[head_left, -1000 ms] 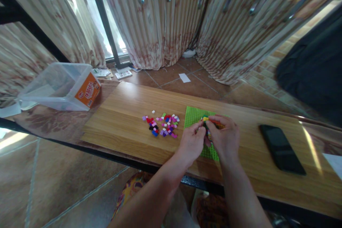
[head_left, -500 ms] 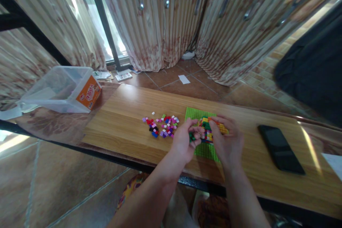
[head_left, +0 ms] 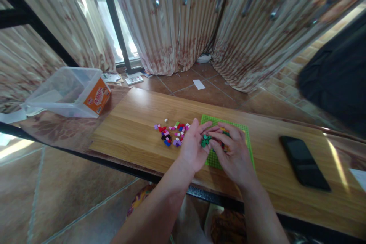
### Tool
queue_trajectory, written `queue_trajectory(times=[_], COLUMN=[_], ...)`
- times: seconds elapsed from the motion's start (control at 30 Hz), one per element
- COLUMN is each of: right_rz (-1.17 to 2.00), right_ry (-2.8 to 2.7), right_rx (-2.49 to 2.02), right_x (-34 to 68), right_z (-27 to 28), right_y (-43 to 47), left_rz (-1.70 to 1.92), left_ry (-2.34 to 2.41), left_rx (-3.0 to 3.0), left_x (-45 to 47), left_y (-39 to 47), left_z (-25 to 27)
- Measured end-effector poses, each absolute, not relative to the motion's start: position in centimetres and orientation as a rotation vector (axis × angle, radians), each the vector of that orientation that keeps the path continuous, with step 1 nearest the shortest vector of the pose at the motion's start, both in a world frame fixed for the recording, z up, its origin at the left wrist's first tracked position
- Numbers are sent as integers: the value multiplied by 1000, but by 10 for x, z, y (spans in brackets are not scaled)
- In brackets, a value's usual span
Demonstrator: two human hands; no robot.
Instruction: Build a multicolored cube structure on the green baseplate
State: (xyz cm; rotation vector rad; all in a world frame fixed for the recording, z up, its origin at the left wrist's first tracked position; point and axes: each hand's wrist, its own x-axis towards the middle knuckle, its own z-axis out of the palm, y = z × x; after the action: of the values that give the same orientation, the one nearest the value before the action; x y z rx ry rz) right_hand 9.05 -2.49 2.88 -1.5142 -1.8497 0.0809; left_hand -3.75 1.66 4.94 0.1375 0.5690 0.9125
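At the back, curtains (head_left: 174, 26): striped w/ reddish print; hang in folds down to the tiled floor (head_left: 213, 74).
Wooden board (head_left: 128, 129): long, light brown; runs from left of centre to the R side.
See-thru tub (head_left: 82, 112): far L, just beside the board; orange label on one end.
Green plate (head_left: 214, 161): studded; on the board, R of centre; partly covered by both hands.
Phone (head_left: 304, 162): black, flat on the board; R of the plate, apart from it.
R hand (head_left: 233, 152): over the plate & multicol. build (head_left: 225, 131); thumb & index close together at the dk-green bricks (head_left: 205, 141); can't tell if they pinch one.
L hand (head_left: 193, 145): palm up, cupped; fingers loosely bent, holding those bricks.
Loose bricks (head_left: 177, 143): pink, purple, red, blue, black etc.; on the board, L of the hands; some hidden behind L hand.
Build: mostly hidden by R fingers; yellow, orange, green bits show.
Dk-green bricks: small heap in L palm.
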Motion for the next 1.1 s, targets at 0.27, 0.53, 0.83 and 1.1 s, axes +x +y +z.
queue_trajectory(times=[0.27,0.53,0.83,1.1], right_rz=[127,249,155,42], right_ry=[-1731,-1198,-1470,-1704], right_rx=[-1510,-1608,-1609,-1678], right_x=[86,104,113,109], right_z=[30,26,25,20], right_y=[-25,-26,-21,-15], left_rz=[923,947,883,856], left_ry=[655,915,896,977], left_rx=[177,267,397,542], left_x=[-35,-33,-26,-18], left_y=[14,14,8,6], left_z=[49,40,39,38])
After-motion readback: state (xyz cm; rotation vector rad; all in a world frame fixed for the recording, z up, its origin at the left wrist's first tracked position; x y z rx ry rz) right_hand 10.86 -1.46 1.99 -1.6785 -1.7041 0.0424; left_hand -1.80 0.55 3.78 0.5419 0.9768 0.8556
